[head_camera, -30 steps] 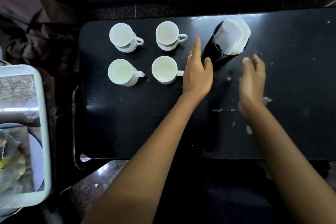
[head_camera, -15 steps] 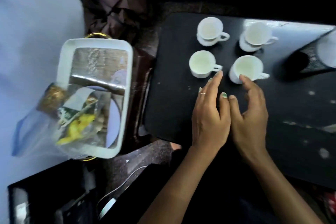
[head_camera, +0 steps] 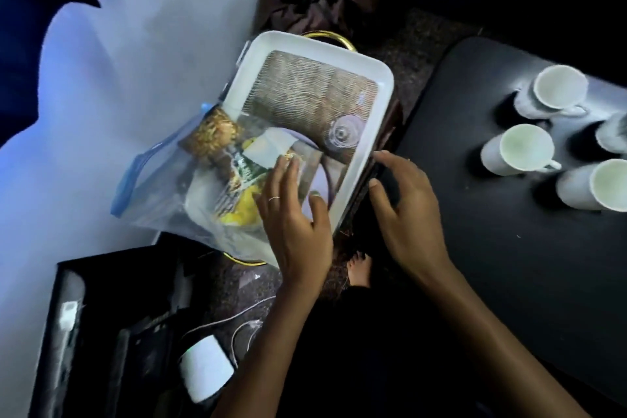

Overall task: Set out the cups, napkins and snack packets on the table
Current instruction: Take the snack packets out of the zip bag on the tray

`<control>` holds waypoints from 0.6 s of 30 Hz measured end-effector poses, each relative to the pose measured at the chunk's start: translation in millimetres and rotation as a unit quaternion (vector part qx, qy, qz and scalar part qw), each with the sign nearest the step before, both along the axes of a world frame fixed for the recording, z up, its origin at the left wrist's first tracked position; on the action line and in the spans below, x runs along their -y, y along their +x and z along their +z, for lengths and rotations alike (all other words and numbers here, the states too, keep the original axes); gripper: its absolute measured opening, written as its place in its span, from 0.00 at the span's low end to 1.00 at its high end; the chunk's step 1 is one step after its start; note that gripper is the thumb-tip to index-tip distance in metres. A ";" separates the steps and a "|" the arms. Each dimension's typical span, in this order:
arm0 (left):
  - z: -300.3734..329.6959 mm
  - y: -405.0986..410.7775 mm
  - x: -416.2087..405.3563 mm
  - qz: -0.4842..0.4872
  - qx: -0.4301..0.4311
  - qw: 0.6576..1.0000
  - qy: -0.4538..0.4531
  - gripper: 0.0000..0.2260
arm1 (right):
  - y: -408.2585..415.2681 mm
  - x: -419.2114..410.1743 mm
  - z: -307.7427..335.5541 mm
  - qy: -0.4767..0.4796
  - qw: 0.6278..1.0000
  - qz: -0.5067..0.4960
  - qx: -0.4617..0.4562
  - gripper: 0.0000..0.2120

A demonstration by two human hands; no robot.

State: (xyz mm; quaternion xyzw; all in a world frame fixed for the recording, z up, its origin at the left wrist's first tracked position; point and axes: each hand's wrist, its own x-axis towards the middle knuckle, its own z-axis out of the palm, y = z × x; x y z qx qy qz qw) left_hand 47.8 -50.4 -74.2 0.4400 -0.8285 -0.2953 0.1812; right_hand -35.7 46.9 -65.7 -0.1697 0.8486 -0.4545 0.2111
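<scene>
Step in hand: fetching the snack packets; cups seemingly already placed, napkins out of frame, so not judged.
Left hand (head_camera: pixel 295 224): lower centre of frame, fingers spread and laid flat on the clear zip bag (head_camera: pixel 190 187); no pinch yet, nothing lifted.
Right hand (head_camera: pixel 403 210): centre right, fingers curled loosely open, fingertips at the near right edge of the white tray (head_camera: pixel 383 102); grasping nothing visible, contact with the rim hard to confirm.
Snack packets (head_camera: pixel 237 193): inside the zip bag, centre left; yellow, green and brown wrappers visible through the plastic, count unclear because of blur.
Zip bag position: lying partly in the tray and spilling over its left and lower edge, blue seal strip toward the left of frame.
Tray: centre of frame, tilted diagonally, gold handles showing at top and bottom; off the table, to its left.
Cups (head_camera: pixel 519 149): four white ones grouped on the black table (head_camera: pixel 509 248) at right edge of frame, upright, mouths up, one cut off by the frame.
Next move, judged: closing the left fingers on the bag, perhaps steadying the tray with the right, then carrying the bag rightward to bare table below the cups.
Care needed: slippery, floppy plastic; loose contents likely to shift; seal state impossible to tell.
</scene>
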 end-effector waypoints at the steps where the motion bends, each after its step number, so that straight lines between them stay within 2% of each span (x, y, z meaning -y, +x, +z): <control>1: -0.5 7.8 10.1 0.027 0.017 0.999 -0.017 0.22 | 4.3 16.1 1.4 0.000 1.000 0.025 -0.003 0.17; 6: -2.3 32.6 43.3 0.136 0.082 0.986 -0.049 0.26 | 22.1 85.4 6.3 0.018 0.987 0.154 -0.027 0.17; 10: -1.8 44.4 64.7 0.268 0.051 0.961 -0.045 0.30 | 20.8 131.6 2.6 0.065 0.971 0.223 -0.054 0.21; 12: -4.0 51.5 79.7 0.360 0.019 0.933 0.008 0.33 | 21.8 150.4 -2.3 0.087 0.965 0.245 -0.037 0.28; 14: -7.5 54.5 93.2 0.417 -0.055 0.901 0.109 0.37 | 25.7 160.9 -9.9 0.127 0.953 0.274 -0.014 0.38; 16: -11.1 55.6 102.0 0.421 -0.135 0.875 0.196 0.38 | 33.6 161.8 -18.5 0.178 0.935 0.304 -0.031 0.44; 18: -12.9 55.0 106.8 0.421 -0.171 0.857 0.242 0.38 | 38.6 157.0 -24.1 0.193 0.928 0.312 -0.059 0.45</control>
